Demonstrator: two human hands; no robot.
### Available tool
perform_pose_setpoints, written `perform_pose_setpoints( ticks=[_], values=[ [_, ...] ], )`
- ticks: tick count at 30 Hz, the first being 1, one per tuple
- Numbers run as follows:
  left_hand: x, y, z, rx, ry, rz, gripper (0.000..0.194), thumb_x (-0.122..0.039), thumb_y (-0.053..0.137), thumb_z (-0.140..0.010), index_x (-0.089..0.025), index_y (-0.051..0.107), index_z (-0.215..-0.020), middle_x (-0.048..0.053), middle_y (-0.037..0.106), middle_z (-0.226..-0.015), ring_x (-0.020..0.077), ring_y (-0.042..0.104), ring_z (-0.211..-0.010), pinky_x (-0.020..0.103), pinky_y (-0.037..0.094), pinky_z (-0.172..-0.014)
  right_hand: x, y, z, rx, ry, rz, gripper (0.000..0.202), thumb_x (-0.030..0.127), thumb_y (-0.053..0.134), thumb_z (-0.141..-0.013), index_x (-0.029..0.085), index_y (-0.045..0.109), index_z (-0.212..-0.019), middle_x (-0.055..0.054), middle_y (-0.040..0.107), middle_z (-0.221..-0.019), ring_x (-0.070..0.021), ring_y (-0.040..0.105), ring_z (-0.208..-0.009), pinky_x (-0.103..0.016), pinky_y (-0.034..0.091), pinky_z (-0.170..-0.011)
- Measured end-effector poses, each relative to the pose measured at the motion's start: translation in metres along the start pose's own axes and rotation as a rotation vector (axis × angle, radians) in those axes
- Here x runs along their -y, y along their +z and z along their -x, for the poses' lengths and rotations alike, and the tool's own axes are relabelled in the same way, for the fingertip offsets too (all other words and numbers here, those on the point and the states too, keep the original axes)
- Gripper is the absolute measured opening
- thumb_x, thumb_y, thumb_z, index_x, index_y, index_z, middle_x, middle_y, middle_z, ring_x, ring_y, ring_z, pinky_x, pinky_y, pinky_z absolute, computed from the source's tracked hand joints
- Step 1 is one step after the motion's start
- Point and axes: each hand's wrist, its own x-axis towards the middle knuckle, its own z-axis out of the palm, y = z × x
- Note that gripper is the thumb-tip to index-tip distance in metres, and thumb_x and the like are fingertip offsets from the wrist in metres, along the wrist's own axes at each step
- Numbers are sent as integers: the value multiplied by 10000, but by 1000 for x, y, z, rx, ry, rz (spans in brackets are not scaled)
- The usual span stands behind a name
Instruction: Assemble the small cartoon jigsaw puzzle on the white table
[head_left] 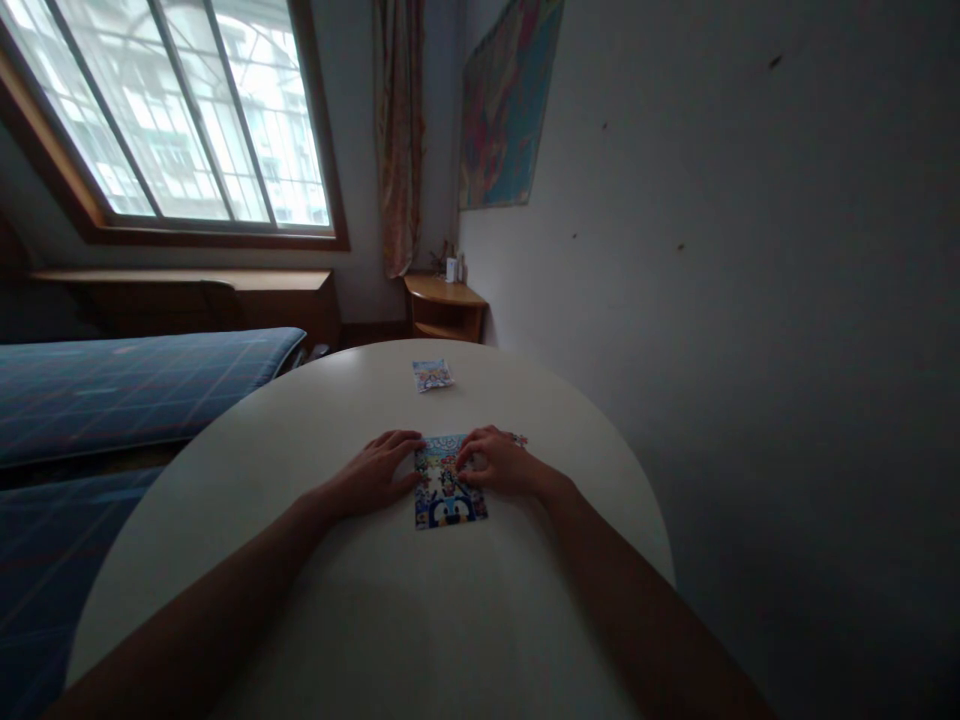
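A colourful cartoon jigsaw puzzle (pixel 452 511) lies flat on a round white table (pixel 352 620), with a blue dog's face along its near edge. White patches show in its middle. My left hand (pixel 379 470) rests at the puzzle's left edge, fingers stretched out and fingertips touching the border. Over the puzzle's right half, my right hand (pixel 499 462) is curled, thumb and forefinger close together at the surface. Whatever they pinch is too small to make out. Just beyond the right hand lie a few small loose puzzle pieces (pixel 520 440), partly hidden by it.
A small printed packet or picture sheet (pixel 433 375) lies farther back on the table. A blue plaid mattress (pixel 150 385) stands close on the left, and a white wall (pixel 712 330) runs along the right. Behind the table is a wooden corner shelf (pixel 446 291).
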Motion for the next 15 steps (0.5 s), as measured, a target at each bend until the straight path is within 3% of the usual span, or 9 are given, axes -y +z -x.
perform_pose_setpoints(
  ticks=[4, 8, 15],
  values=[
    [0, 1, 0, 1, -1, -7, 448, -431, 520, -914, -232, 517, -1316, 90, 511, -1397, 272, 460, -1288, 455, 378, -1096, 0, -2, -1, -2, -7, 0, 134, 315, 725, -797, 252, 767, -908, -53, 687, -1060, -215, 575, -1072, -374, 365, -983],
    [1, 2, 0, 8, -5, -16, 455, -440, 514, -919, -228, 508, -1322, 89, 505, -1401, 271, 457, -1290, 448, 381, -1093, 0, -3, -2, -89, 58, 20, 158, 337, 682, -845, 227, 749, -938, -75, 677, -1076, -218, 577, -1051, -371, 389, -944],
    [-1, 1, 0, -3, -4, -6, 454, -442, 516, -915, -226, 519, -1315, 90, 514, -1391, 276, 461, -1283, 453, 381, -1093, -1, 4, -3, -143, 129, 93, 409, 399, 761, -754, 229, 660, -1113, -88, 619, -1193, -267, 500, -1152, -434, 348, -981]
  ],
)
